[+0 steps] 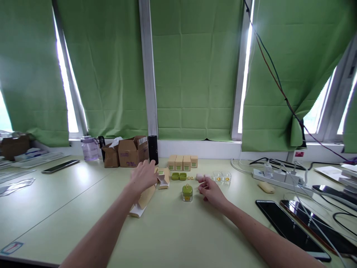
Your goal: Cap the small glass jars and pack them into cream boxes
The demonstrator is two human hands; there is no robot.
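My left hand (143, 175) is closed over a flattened kraft paper box (146, 197), its fingertips partly hidden. Just right of it lies another kraft box (163, 178) with white flaps. My right hand (212, 191) rests on the table with loosely curled fingers, the thumb apart from the index finger and nothing visible between them. Beside its fingertips stands a small clear jar with a green knobbed lid (187, 192). Small pale pink pieces (199, 176) sit right behind that hand. Clear cups with yellow bits (222, 177) and two green lids or trays (179, 176) are further back.
A row of kraft boxes (182, 163) stands at the back. Behind my left hand are a cardboard carton (132, 152), a black cylinder (153, 149) and a purple bottle (89, 149). Phones (290, 227), cables and a power strip (281, 178) occupy the right side.
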